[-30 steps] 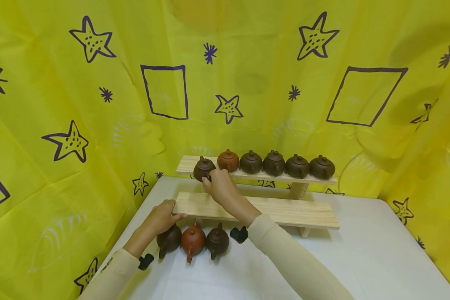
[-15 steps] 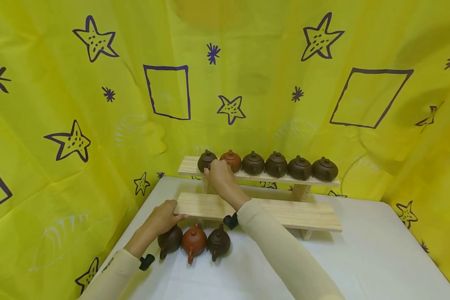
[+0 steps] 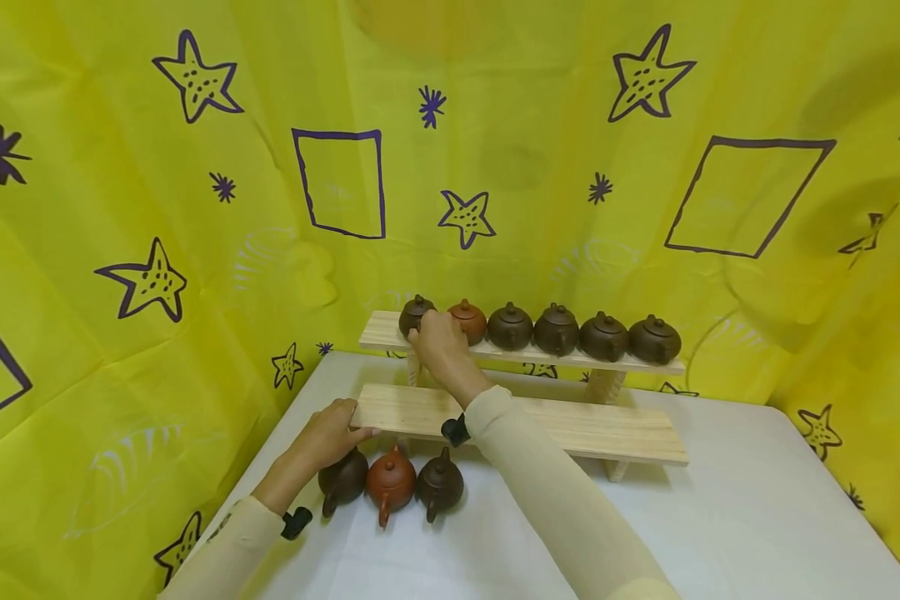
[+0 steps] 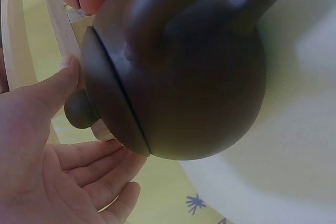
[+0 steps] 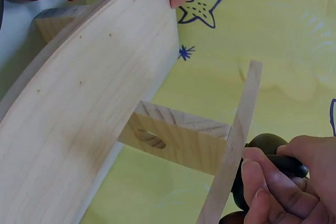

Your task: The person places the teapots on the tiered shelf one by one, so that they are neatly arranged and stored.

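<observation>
My right hand (image 3: 442, 346) is at the left end of the upper shelf, holding a dark brown teapot (image 3: 416, 311) that stands there. Thumb and curled fingers meet around its handle in the right wrist view. My left hand (image 3: 328, 435) grips the left end of the lower wooden shelf (image 3: 577, 423), thumb along the front edge. Just below that hand is another dark teapot (image 3: 343, 477), large in the left wrist view. Beside it on the table stand a red-brown teapot (image 3: 391, 482) and a dark one (image 3: 440, 483), handles toward me.
Along the upper shelf (image 3: 379, 329), a red-brown teapot (image 3: 469, 322) and several dark teapots (image 3: 510, 326) stand in a row. Wooden blocks (image 3: 606, 387) support the two-step stand. A white cloth (image 3: 742, 500) covers the table, and a yellow patterned curtain (image 3: 525, 167) surrounds it.
My right hand has carried the dark teapot slightly up and back, from the upper shelf's front edge onto the shelf, level with the row. The left hand stays on the lower shelf.
</observation>
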Demonstrator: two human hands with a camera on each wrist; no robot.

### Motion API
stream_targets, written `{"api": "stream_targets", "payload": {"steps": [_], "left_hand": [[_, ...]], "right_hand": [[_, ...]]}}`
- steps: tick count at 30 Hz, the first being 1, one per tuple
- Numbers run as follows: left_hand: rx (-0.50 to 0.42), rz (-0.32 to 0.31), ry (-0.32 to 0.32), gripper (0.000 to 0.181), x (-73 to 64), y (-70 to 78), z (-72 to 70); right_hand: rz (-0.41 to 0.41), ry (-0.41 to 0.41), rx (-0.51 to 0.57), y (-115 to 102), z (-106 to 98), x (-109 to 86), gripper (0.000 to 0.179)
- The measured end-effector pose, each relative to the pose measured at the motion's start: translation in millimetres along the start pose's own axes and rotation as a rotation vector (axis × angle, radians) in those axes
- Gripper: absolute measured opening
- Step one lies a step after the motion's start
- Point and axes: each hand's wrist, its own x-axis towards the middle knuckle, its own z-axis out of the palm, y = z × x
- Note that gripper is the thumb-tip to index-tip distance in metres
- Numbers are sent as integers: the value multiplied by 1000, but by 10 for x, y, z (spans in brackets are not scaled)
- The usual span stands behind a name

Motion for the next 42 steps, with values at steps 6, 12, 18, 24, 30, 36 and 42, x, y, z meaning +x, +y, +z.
{"api": "stream_targets", "payload": {"steps": [6,12,18,24,30,36,42], "left_hand": [[12,12,10,50,-6,0,2],[13,8,7,51,-6,2,-4],[26,7,11,50,-34,7,-33],[17,2,11,52,-47,6,-44],[34,21,9,51,-51,19,-43],[43,22,19,51,-35,33,-36],[38,23,12,52,-46,39,-23]], "right_hand": [[18,-14,1,-4,-24,-20,36],[7,-31,-29,-14,-62,-94,41],[-36,-84,-35,-16,-137,-267,42],[-197,-118,-20,65,-117,-545,53],[-236,-183,-57,193,35,-934,53],[-220,-274,-131,302,288,-1358,47],[-236,-329,-253,362,411,-1621,42]]}}
